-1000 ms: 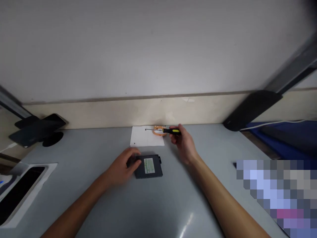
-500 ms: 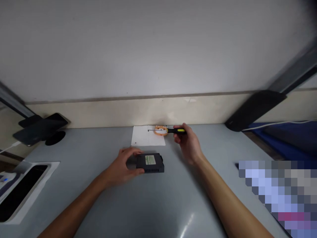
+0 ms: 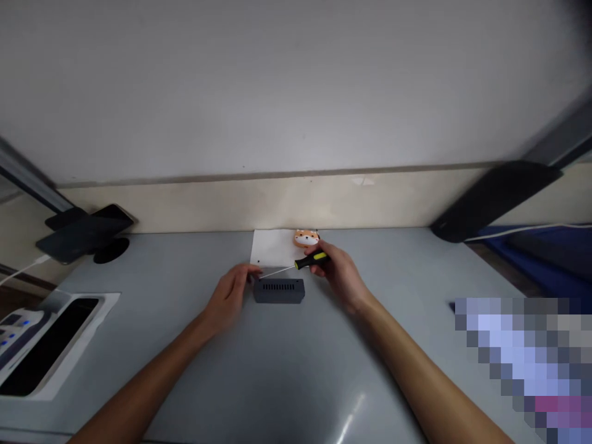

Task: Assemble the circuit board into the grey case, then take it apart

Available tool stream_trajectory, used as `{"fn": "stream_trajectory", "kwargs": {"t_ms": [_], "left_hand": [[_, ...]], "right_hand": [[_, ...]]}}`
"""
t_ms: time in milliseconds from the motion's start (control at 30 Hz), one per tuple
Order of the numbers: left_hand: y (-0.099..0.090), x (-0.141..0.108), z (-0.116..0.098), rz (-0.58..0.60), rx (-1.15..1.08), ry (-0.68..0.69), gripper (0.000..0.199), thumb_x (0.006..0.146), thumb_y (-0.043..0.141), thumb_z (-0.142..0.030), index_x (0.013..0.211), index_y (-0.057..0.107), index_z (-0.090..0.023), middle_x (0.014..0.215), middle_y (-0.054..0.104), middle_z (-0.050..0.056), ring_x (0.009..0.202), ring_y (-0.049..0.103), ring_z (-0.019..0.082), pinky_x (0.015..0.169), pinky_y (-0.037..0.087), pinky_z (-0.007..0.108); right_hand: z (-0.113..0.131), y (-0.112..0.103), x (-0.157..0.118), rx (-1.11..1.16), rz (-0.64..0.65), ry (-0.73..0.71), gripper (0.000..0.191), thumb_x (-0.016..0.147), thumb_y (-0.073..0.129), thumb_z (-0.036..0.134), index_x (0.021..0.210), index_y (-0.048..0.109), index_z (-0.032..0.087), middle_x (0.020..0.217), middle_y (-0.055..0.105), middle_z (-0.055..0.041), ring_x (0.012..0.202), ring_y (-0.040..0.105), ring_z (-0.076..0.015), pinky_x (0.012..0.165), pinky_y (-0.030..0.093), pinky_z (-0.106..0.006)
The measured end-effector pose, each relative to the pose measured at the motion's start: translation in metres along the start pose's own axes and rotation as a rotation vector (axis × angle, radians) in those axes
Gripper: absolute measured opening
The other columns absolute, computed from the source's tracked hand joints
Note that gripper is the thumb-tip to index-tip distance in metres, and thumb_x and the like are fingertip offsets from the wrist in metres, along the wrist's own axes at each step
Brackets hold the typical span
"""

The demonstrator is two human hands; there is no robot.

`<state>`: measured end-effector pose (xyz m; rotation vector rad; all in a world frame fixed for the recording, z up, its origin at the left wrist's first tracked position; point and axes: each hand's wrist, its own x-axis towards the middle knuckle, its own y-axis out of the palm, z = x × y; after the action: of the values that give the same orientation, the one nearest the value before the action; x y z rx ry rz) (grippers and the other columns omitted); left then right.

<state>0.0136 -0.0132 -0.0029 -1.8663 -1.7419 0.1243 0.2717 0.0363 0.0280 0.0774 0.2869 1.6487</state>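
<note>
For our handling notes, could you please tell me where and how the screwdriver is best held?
Probably by its thick handle, from the right, as the right hand does: that end lies rightmost, while the thin shaft slants leftward toward the dark box.

The screwdriver [image 3: 311,260] is black with bright yellow patches, and its thin rod is silver. The slotted box [image 3: 279,296] is dark grey, with a row of black stripes made by its slots. The animal-face case [image 3: 306,238] is orange and white with little black dots. The paper [image 3: 272,246] is white. The counter [image 3: 277,376] is grey.
</note>
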Motion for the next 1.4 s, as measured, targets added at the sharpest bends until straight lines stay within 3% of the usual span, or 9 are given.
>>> {"fn": "stream_trajectory", "kwargs": {"t_ms": [200,467,933,1400], "left_hand": [[-0.009,0.001,-0.004,-0.069,-0.037,0.097,0.034,0.109,0.037,-0.039,0.115,0.066,-0.022,0.099,0.068,0.007,0.093,0.062,0.018,0.087,0.051,0.034],[-0.009,-0.003,-0.012,-0.091,0.115,0.295,0.017,0.102,0.048,-0.021,0.112,0.061,-0.022,0.1,0.064,0.005,0.091,0.061,0.016,0.084,0.049,0.032],[-0.008,-0.004,-0.011,-0.091,0.351,0.544,0.027,0.09,0.058,-0.005,0.111,0.062,-0.022,0.104,0.065,0.006,0.095,0.062,0.019,0.087,0.05,0.036],[-0.011,-0.001,-0.013,-0.126,0.383,0.58,0.029,0.089,0.057,-0.004,0.113,0.062,-0.021,0.104,0.065,0.007,0.093,0.062,0.019,0.084,0.051,0.036]], "right_hand": [[0.002,0.003,-0.004,-0.032,0.005,0.014,0.037,0.092,0.058,0.051,0.083,0.074,0.019,0.068,0.062,-0.0042,0.058,0.046,-0.0136,0.058,0.036,-0.031],[-0.003,0.005,-0.003,0.017,0.002,0.043,0.036,0.09,0.061,0.053,0.084,0.073,0.019,0.072,0.064,-0.0041,0.06,0.048,-0.0131,0.057,0.036,-0.029],[-0.003,0.003,-0.002,0.026,0.012,0.023,0.033,0.091,0.062,0.049,0.085,0.073,0.018,0.082,0.067,-0.0042,0.061,0.049,-0.0115,0.058,0.034,-0.03],[-0.004,0.003,-0.001,0.043,0.029,0.024,0.033,0.092,0.06,0.048,0.084,0.073,0.018,0.074,0.064,-0.0036,0.06,0.046,-0.0121,0.059,0.033,-0.03]]}}
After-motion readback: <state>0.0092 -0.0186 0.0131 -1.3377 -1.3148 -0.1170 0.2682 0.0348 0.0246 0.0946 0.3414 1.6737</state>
